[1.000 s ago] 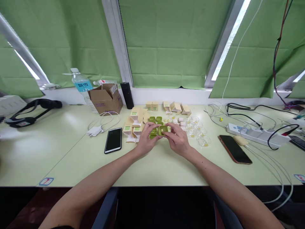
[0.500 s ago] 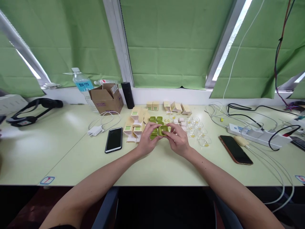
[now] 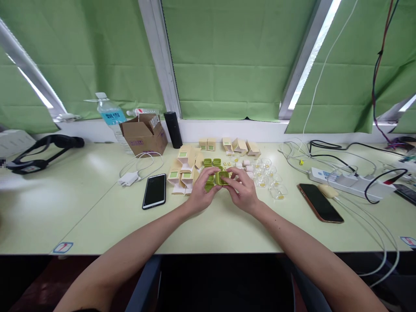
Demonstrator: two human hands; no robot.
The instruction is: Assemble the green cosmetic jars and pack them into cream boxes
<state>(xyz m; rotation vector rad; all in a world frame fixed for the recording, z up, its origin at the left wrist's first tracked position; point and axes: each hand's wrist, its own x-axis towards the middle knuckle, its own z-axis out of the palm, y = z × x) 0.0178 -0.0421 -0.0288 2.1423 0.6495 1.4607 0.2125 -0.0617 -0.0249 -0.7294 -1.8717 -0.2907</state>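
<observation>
A small green square tray (image 3: pixel 222 178) is held up between both hands at the middle of the desk. My left hand (image 3: pixel 202 193) grips its left side, and my right hand (image 3: pixel 243 188) has the right side, with fingers at its inside and rim. Behind and left of it, more green trays (image 3: pixel 212 162) lie in a group, partly hidden by my hands. Beside them are small yellow pieces (image 3: pixel 227 164) and several white-pink blocks (image 3: pixel 247 163). Several clear plastic covers (image 3: pixel 278 191) with yellow spots lie to the right of my right hand.
Folded cream cartons (image 3: pixel 186 175) stand left of my hands, with more small cartons (image 3: pixel 239 146) at the back. A phone (image 3: pixel 154 191) lies left, another phone (image 3: pixel 320 203) right. A power strip (image 3: pixel 351 184), cables, a cardboard box (image 3: pixel 144 136), a bottle (image 3: pixel 112 115) and a black cylinder (image 3: pixel 173 130) surround the area.
Both hands keep their hold on the green tray, nearly still. The whole view has shifted very slightly.
</observation>
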